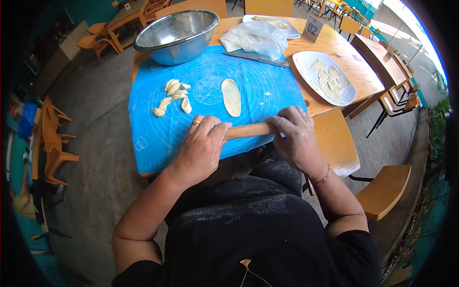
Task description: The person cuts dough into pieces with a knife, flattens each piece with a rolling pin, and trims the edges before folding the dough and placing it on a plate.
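A wooden rolling pin (250, 130) lies crosswise near the front of the blue pastry mat (158, 129). My left hand (204, 143) is wrapped round its left end, and my right hand (295, 136) grips the right end; flour whitens the fingers. Just beyond the pin, apart from it, rests a flattened oval of dough (231, 98). Several small dough pieces (174, 95) lie in a loose cluster on the left of the mat.
A large steel bowl (177, 38) stands at the back left. Behind the mat are a knife (258, 59), a plastic bag (258, 38) and a plate (291, 31). Another white plate (344, 98) bears flat dough pieces. A number sign (313, 28) and chairs (385, 191) are at the right.
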`<move>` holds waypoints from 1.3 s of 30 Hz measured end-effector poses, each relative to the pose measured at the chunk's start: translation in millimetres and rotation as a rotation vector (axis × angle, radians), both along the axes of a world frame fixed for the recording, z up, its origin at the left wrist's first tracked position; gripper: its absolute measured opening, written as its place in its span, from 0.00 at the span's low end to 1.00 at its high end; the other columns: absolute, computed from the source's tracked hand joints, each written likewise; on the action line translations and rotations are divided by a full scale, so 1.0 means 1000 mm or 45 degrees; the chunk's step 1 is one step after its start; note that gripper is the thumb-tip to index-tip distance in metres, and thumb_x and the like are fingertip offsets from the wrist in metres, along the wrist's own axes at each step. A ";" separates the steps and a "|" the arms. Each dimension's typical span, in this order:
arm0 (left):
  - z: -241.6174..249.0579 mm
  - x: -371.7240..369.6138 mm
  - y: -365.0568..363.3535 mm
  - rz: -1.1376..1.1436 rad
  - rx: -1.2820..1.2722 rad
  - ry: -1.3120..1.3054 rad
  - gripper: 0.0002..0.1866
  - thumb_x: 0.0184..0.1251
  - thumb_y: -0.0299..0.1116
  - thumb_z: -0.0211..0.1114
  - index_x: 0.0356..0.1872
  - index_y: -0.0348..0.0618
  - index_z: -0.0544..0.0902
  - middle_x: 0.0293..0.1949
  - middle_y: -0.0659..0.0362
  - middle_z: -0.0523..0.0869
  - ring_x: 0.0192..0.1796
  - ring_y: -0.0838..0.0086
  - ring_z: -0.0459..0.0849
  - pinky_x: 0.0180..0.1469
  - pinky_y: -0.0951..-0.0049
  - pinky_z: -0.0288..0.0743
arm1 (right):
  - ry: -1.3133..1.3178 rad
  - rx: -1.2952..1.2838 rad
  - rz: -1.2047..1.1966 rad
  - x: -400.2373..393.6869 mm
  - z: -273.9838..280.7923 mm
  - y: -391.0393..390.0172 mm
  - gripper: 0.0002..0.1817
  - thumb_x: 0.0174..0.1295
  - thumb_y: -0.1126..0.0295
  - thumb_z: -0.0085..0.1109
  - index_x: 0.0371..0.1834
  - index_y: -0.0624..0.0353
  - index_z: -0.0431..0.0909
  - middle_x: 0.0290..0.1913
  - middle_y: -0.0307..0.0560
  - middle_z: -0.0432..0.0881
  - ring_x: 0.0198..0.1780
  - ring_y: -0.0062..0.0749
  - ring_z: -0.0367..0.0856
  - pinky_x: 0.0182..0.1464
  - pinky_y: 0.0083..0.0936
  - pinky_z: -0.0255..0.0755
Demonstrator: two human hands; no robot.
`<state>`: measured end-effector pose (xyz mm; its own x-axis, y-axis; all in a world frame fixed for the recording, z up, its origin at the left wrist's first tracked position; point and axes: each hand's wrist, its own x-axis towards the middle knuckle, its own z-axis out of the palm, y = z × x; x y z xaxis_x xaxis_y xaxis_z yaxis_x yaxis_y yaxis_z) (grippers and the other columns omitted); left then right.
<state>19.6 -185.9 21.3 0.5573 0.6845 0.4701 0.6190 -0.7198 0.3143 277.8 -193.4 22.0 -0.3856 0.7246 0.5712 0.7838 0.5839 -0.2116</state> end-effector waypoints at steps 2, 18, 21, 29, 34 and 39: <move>0.008 0.003 -0.001 -0.040 -0.051 -0.068 0.21 0.60 0.18 0.65 0.56 0.34 0.79 0.45 0.49 0.79 0.50 0.54 0.77 0.57 0.56 0.70 | 0.013 -0.028 -0.007 0.004 0.015 0.002 0.19 0.45 0.79 0.61 0.44 0.54 0.84 0.40 0.44 0.77 0.45 0.42 0.76 0.49 0.40 0.66; -0.007 0.018 0.065 0.066 -0.039 0.370 0.41 0.81 0.58 0.36 0.76 0.25 0.54 0.79 0.35 0.46 0.80 0.37 0.37 0.78 0.40 0.32 | -0.298 -0.093 -0.176 -0.002 -0.011 0.048 0.30 0.71 0.53 0.51 0.68 0.63 0.72 0.66 0.70 0.70 0.73 0.68 0.62 0.74 0.56 0.53; -0.005 0.020 0.086 0.107 -0.191 0.314 0.44 0.80 0.62 0.29 0.78 0.27 0.49 0.80 0.36 0.40 0.81 0.38 0.30 0.78 0.39 0.25 | -0.343 -0.267 -0.261 -0.010 -0.013 0.068 0.40 0.75 0.43 0.38 0.71 0.73 0.65 0.73 0.74 0.62 0.79 0.71 0.47 0.78 0.62 0.42; -0.015 0.022 0.138 0.263 -0.194 0.459 0.42 0.81 0.60 0.30 0.79 0.31 0.46 0.81 0.38 0.39 0.82 0.44 0.28 0.79 0.42 0.23 | -0.347 -0.336 -0.329 -0.017 -0.019 0.119 0.39 0.76 0.42 0.32 0.78 0.61 0.60 0.77 0.72 0.55 0.81 0.66 0.43 0.79 0.60 0.36; -0.014 0.021 0.164 0.247 -0.308 0.428 0.43 0.80 0.61 0.27 0.79 0.31 0.46 0.81 0.39 0.39 0.82 0.45 0.27 0.80 0.48 0.23 | -0.418 -0.269 -0.389 -0.022 -0.021 0.147 0.39 0.76 0.41 0.31 0.80 0.57 0.58 0.80 0.71 0.51 0.82 0.65 0.39 0.80 0.57 0.33; -0.009 0.020 0.147 0.245 -0.378 0.423 0.45 0.79 0.63 0.26 0.79 0.31 0.44 0.81 0.39 0.38 0.82 0.46 0.27 0.80 0.48 0.23 | -0.417 -0.282 -0.368 -0.021 -0.019 0.137 0.39 0.75 0.41 0.32 0.79 0.58 0.59 0.79 0.71 0.51 0.82 0.65 0.39 0.80 0.56 0.33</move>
